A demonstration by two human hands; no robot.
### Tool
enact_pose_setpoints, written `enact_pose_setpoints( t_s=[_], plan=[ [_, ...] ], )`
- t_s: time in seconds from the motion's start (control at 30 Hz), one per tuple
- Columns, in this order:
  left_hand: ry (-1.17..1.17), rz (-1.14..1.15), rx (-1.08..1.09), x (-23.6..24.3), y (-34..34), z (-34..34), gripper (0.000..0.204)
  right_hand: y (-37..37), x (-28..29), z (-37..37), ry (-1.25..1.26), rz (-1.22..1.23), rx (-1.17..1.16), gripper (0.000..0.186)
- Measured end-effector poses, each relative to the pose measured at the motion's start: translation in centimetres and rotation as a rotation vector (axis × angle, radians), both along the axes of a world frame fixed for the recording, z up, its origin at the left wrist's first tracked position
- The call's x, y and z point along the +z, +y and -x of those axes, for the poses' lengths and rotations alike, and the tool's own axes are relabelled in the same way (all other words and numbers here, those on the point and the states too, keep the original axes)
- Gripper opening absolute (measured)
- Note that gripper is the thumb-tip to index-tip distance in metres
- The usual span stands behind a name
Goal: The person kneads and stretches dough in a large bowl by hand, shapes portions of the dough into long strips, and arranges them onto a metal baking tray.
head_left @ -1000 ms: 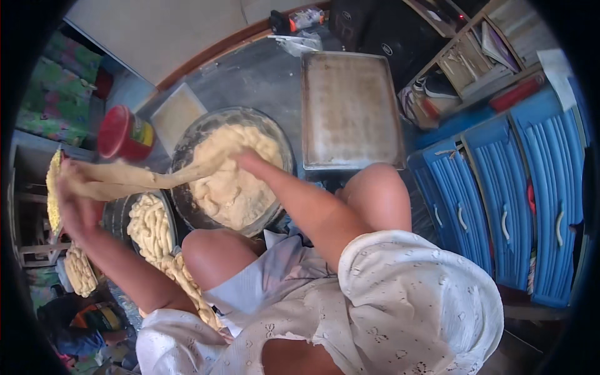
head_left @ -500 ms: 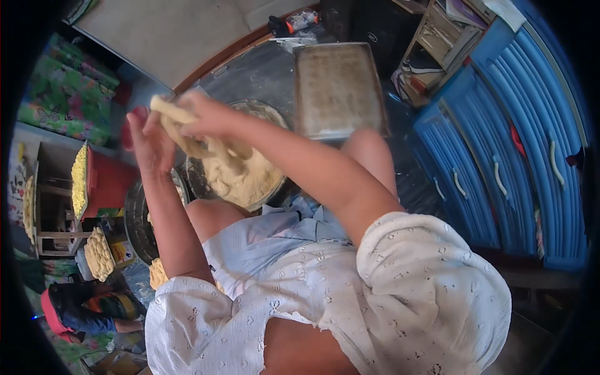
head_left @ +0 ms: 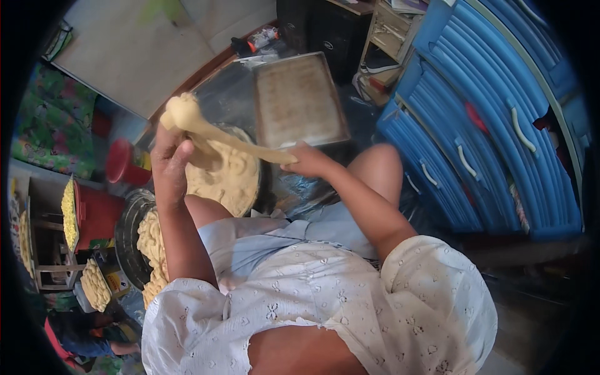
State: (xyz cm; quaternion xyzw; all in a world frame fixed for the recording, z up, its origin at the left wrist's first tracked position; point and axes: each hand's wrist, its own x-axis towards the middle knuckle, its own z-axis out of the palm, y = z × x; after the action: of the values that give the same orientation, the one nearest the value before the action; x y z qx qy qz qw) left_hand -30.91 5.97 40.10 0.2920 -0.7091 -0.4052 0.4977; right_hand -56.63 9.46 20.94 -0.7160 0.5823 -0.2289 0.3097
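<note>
A dough strip [head_left: 240, 144] spans 2 hands [head_left: 169, 160].

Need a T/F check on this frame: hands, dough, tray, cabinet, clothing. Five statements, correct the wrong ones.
1. The dough strip reaches from the left hand to the right hand. True.
2. The baking tray lies to the left of the dough mass. False: it lies to the right.
3. The strip is bulkier at the left hand than at the right. True.
4. The person's sleeves are black. False: they are white.
5. The cabinet is blue with pale handles. True.
</note>
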Motion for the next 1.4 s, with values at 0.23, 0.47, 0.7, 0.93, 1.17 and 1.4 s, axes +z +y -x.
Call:
enact_pose_setpoints(
  t_s=[0.23, 0.47, 0.7, 0.93, 1.17, 1.4],
  plan=[
    [-0.18, -0.184, -0.164, -1.3, 1.6, 8.3, 0.039, 2.1, -2.9, 6.8, -0.114, 0.054, -0.283, 0.035],
    [-0.181, -0.182, -0.219, -3.5, 1.9, 17.7, 0.043, 1.5, -3.8, 10.1, -0.231, 0.045, -0.36, 0.041],
    [-0.427, 0.021, -0.234, -3.1, -0.9, 17.0, 0.023, -1.6, -0.2, 12.5, -0.246, 0.001, -0.321, 0.027],
    [-0.082, 0.061, -0.36, 0.9, -4.0, 14.0, 0.019, -11.6, 3.5, 18.9, -0.669, 0.087, -0.393, 0.02],
    [0.857, -0.099, -0.48, -0.5, -3.7, 14.9, 0.015, -23.2, -1.0, 23.0, -0.891, 0.218, -0.478, 0.024],
    [0.209, -0.08, -0.69, -5.0, -8.3, 16.5, 0.016, -29.6, -5.3, 20.0, -0.536, 0.159, -0.422, 0.032]
  ],
)
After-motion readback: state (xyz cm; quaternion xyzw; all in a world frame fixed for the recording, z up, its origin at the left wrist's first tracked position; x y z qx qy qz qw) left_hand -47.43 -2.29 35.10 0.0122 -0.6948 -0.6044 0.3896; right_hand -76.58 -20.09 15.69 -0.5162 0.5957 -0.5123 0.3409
